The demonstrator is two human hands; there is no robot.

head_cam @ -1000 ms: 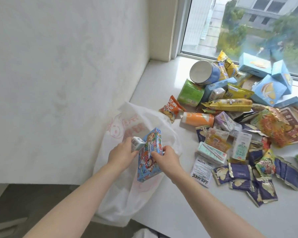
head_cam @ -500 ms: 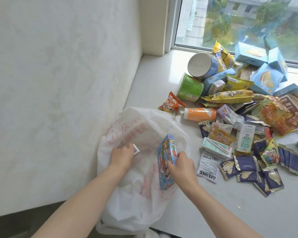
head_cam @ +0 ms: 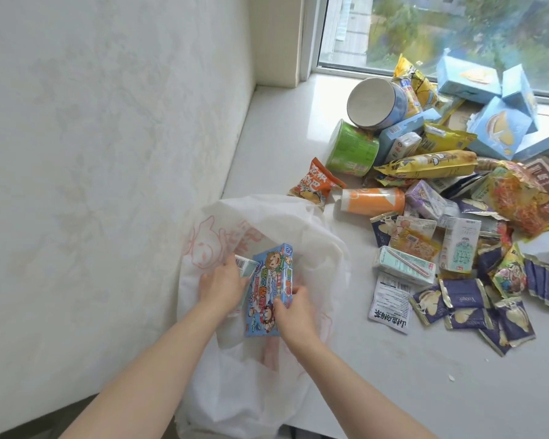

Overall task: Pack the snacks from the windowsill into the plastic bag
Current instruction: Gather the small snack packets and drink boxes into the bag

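A white plastic bag [head_cam: 260, 384] with red print hangs over the windowsill's front left edge. Over its mouth my right hand [head_cam: 293, 312] grips a blue cartoon snack box [head_cam: 268, 288], held upright and tilted. My left hand [head_cam: 221, 285] holds a small pale green and white carton [head_cam: 246, 266] right beside the box, its fingers curled round it and hiding the bag's rim beneath. A heap of snacks [head_cam: 431, 198] lies on the sill to the right.
The white windowsill [head_cam: 279, 141] runs from the wall on the left to the window [head_cam: 457, 30] at the back. In the heap are a green tub [head_cam: 351, 148], an orange bottle [head_cam: 373, 201], blue boxes [head_cam: 501, 128] and several dark blue sachets [head_cam: 463, 299].
The blue box has swung back from edge-on to face up and moved left against my left hand. The small carton shows above my left hand again.
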